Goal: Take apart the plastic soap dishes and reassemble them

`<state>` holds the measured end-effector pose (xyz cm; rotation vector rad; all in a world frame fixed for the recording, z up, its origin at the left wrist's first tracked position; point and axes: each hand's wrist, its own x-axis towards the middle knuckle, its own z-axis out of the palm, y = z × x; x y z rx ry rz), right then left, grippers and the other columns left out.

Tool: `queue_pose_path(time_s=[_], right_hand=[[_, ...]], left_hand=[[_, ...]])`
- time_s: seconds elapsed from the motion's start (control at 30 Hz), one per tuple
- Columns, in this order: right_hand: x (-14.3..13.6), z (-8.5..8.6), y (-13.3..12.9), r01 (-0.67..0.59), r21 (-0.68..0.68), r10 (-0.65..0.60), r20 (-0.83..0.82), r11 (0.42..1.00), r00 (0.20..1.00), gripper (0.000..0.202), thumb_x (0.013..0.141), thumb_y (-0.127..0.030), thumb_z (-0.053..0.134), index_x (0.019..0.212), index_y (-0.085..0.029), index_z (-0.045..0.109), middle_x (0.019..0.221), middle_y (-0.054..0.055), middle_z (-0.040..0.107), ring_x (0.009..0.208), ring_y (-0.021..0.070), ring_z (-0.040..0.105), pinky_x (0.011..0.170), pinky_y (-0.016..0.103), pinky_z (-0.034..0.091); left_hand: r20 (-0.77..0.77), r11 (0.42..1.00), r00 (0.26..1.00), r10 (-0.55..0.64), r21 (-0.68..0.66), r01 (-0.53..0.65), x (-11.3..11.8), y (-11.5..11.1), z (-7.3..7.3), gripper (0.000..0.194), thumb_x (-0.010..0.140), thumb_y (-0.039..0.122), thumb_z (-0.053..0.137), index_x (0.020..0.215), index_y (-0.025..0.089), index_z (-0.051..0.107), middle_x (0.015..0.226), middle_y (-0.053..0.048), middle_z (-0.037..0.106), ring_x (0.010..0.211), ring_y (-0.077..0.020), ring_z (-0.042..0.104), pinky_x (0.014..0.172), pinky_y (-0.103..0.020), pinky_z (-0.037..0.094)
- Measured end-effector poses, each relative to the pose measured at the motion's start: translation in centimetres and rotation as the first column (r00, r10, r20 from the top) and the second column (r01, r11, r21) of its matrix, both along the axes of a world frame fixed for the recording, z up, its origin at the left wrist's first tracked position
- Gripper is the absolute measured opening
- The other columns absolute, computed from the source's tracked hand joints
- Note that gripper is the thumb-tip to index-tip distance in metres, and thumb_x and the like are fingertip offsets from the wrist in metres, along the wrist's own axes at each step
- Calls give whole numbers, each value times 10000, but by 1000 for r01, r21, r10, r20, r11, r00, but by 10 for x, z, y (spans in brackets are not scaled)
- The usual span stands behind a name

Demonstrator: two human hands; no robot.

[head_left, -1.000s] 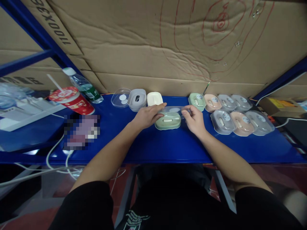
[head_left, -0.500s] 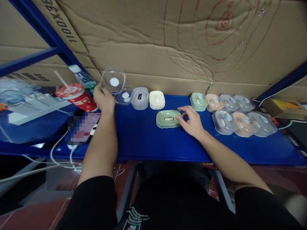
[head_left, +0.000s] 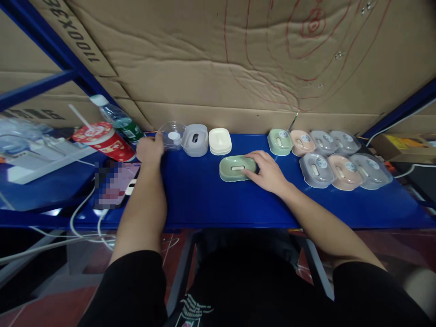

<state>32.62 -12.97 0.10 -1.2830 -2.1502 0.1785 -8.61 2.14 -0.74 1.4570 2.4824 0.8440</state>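
My left hand is closed at the left edge of a clear plastic lid, low over the blue tabletop; its fingertips are partly hidden. White round stickers show through the lid. My right hand grips the right end of a green oval box, thumb on top and fingers at the far rim. A small white bar lies in the box's middle. Right of the lid stands a stack of grey boxes with a dark slot, then a stack of cream trays.
On the right are several lidded boxes, among them a green one, a peach one and a grey one. A red paper cup, a bottle and a phone with cables crowd the left. Cardboard walls the back.
My left hand has lowered the raised clear lid onto the spot where another lid lay. My right hand has moved left and closed on the green box's end.
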Motion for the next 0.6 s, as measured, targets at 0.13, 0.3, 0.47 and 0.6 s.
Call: queue_pose_path(time_s=[0.13, 0.3, 0.47, 0.6], right_hand=[[0, -8, 1, -24, -111, 39, 132, 994, 991, 697, 971, -619, 718, 1540, -245, 573, 1624, 167, 572, 1502, 408, 539, 1229, 646, 459], [0, -17, 1, -27, -205, 82, 264, 978, 961, 805, 949, -637, 752, 1605, -229, 525, 1757, 191, 409, 1624, 468, 374, 1296, 706, 349], [4, -16, 5, -5, -208, 62, 268, 978, 962, 880, 905, -557, 828, 1639, -213, 487, 1809, 210, 288, 1635, 478, 348, 1289, 689, 368], [7, -15, 10, 46, -266, 31, 278, 963, 960, 939, 900, -589, 815, 1668, -190, 452, 1775, 220, 360, 1636, 483, 342, 1314, 693, 319]], left_hand=[[-20, 1000, 1000, 19, -18, -20, 3, 2, -1, 603, 1052, 621, 458, 1001, 104, 765, 1224, -228, 758, 1275, -424, 668, 1076, -599, 507], [-4, 998, 1000, 5, -55, -5, 8, 4, -2, 551, 1009, 577, 520, 1200, 125, 770, 1351, -287, 725, 1307, -453, 675, 1079, -598, 515], [42, 1000, 999, 13, -12, -12, 6, 4, -4, 580, 933, 669, 627, 1187, 160, 741, 1324, -263, 733, 1304, -455, 664, 1058, -582, 503], [54, 975, 998, -21, 222, 8, -1, 6, -2, 576, 976, 700, 604, 1187, 172, 702, 1076, -133, 763, 1275, -407, 652, 981, -520, 476]])
